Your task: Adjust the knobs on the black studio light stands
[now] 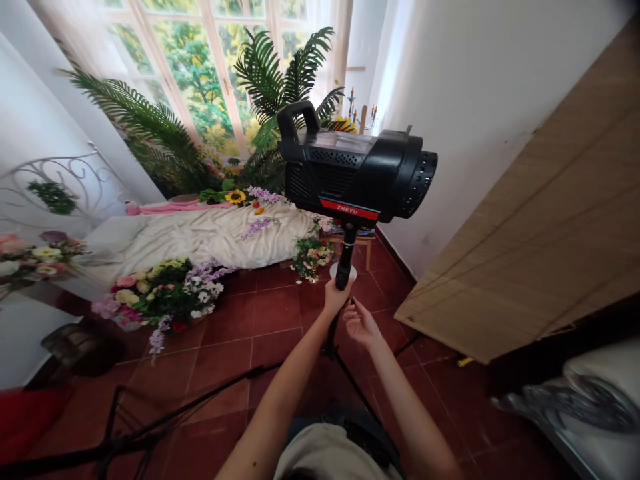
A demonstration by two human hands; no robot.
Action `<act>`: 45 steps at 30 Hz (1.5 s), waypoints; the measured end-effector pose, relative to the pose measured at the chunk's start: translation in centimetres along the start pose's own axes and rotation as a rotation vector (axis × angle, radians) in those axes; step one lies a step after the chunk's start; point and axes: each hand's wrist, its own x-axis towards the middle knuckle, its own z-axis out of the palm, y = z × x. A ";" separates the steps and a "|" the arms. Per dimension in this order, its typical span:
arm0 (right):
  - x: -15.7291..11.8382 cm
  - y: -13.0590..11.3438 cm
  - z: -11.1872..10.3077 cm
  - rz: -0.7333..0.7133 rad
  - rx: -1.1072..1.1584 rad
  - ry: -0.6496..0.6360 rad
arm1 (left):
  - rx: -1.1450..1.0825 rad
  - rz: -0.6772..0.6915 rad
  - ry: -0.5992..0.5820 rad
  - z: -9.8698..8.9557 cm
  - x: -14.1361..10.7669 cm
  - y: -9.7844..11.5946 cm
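Observation:
A black studio light with a red label strip and a top handle sits on a black light stand in front of me. Its round front end points right. My left hand is wrapped around the stand's pole below the lamp. Slightly lower and to the right is my right hand, fingers curled, with thumb and fingertips pinching a small dark knob on the pole. Part of the knob is hidden by the fingers. The stand's dark legs spread out near my body.
A bed with a cream cover lies ahead, with a flower arrangement before it. Palm leaves rise by the window. A large wooden panel leans at the right. Another black stand lies across the lower left.

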 end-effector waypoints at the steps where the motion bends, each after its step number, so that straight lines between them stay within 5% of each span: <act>1: 0.0 -0.1 0.0 0.001 -0.019 -0.008 | 0.005 0.005 -0.001 0.1 0.0 0.0; 10: 0.0 -0.6 -0.2 0.054 -0.015 -0.008 | 0.008 0.083 -0.013 0.2 0.2 -0.2; 13: 0.3 -0.7 -0.2 -0.010 -0.194 0.001 | 0.004 0.087 -0.039 0.0 0.4 -0.3; 16: 0.4 -0.6 -0.2 -0.232 -0.687 0.125 | -0.002 0.086 -0.060 -0.1 0.6 -0.4; 20: -0.5 -0.7 -0.2 -0.654 -1.618 0.368 | -0.020 0.071 -0.078 -0.1 0.8 -0.7; 23: -1.4 -0.6 -0.7 -0.893 -1.978 0.509 | -0.021 0.085 -0.078 0.0 0.8 -0.8; 27: -1.2 -0.2 -2.4 -0.926 -1.829 0.523 | -0.009 0.079 -0.068 0.1 0.8 -0.9; 32: -0.1 0.3 -2.8 -0.672 -1.426 0.443 | -0.018 0.066 -0.040 0.2 0.6 -0.7; 37: -1.2 0.0 0.1 -0.963 -1.566 0.464 | -0.008 0.075 -0.016 0.3 0.5 -0.5; 45: 0.3 -3.9 5.2 -1.156 -1.573 0.196 | -0.065 0.123 0.039 0.9 0.8 -0.9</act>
